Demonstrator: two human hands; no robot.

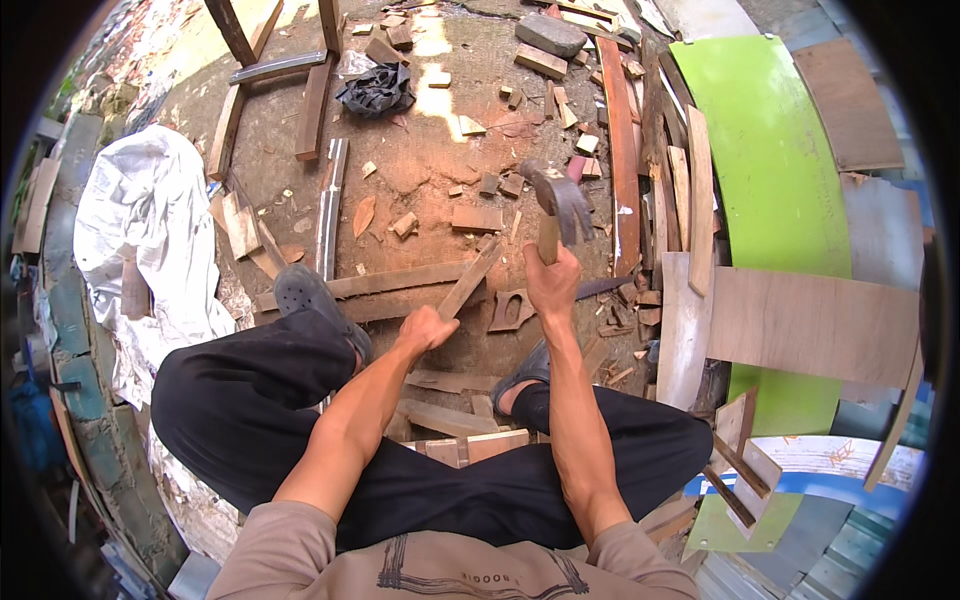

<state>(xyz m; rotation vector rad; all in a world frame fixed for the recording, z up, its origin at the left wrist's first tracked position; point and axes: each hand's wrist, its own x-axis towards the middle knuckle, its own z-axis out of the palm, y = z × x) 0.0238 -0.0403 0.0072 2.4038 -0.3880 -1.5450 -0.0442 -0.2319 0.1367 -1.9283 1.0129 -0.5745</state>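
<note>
My right hand (552, 280) is closed round the handle of a claw hammer (563, 200), whose dark metal head is raised in front of me. In my left hand (428, 328) is a short wooden stick (472, 278), gripped near its lower end and slanting up to the right. Beneath the stick, long wooden battens (390, 282) lie across the ground between my feet. A handsaw (512, 311) with a wooden handle lies just left of my right wrist, its blade partly hidden behind that arm.
Wood offcuts (477, 218) are strewn ahead. A wooden frame (315, 100) and a black plastic bag (376, 91) are at the far left. A white sack (150, 215) lies on my left. Long planks (617, 150) and a green panel (775, 150) lie on my right.
</note>
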